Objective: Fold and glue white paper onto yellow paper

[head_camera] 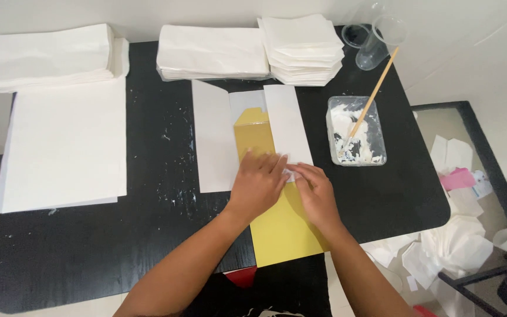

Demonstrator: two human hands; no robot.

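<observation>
A white sheet of paper (215, 141) lies on the black table (89, 252), its right side folded over as a flap (287, 120). A long yellow card template (283, 232) rests on it and sticks out over the table's near edge. My left hand (258, 183) presses flat on the yellow card and the paper. My right hand (315, 191) sits just right of it, fingertips pinching the lower edge of the folded white flap. The two hands touch at the fingertips.
A clear tub of white paste (356, 132) with a wooden stick (374, 97) stands right of the paper. Clear plastic cups (377, 41) are at the back right. Stacks of white paper (212, 53) line the back; flat sheets (66, 147) lie left. Paper scraps (459, 240) litter the floor.
</observation>
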